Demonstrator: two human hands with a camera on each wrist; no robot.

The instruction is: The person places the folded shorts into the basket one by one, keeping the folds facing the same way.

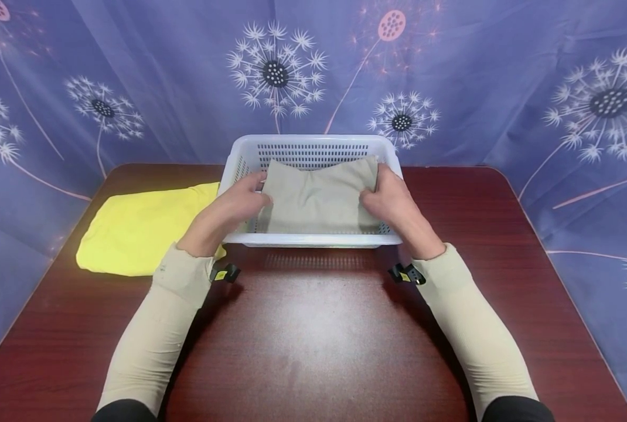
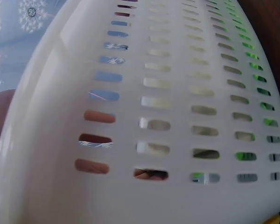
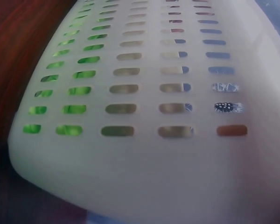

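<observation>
A folded grey-beige cloth (image 1: 319, 199) stands tilted inside a white plastic basket (image 1: 313, 239) with slotted walls. My left hand (image 1: 233, 206) grips the cloth's left edge, its wrist above the basket's front left corner. On the other side my right hand (image 1: 392, 196) holds the right edge, thumb in front and fingers partly hidden behind the fabric. Both wrist views are filled by the basket's front wall (image 2: 130, 200). Through its slots in the right wrist view, something green (image 3: 79, 91) shows low in the basket, below the beige cloth.
A folded yellow cloth (image 1: 139, 231) lies on the dark red wooden table (image 1: 313, 340), left of the basket and partly behind my left forearm. A blue curtain (image 1: 187, 76) with dandelion prints hangs behind the table and along its sides.
</observation>
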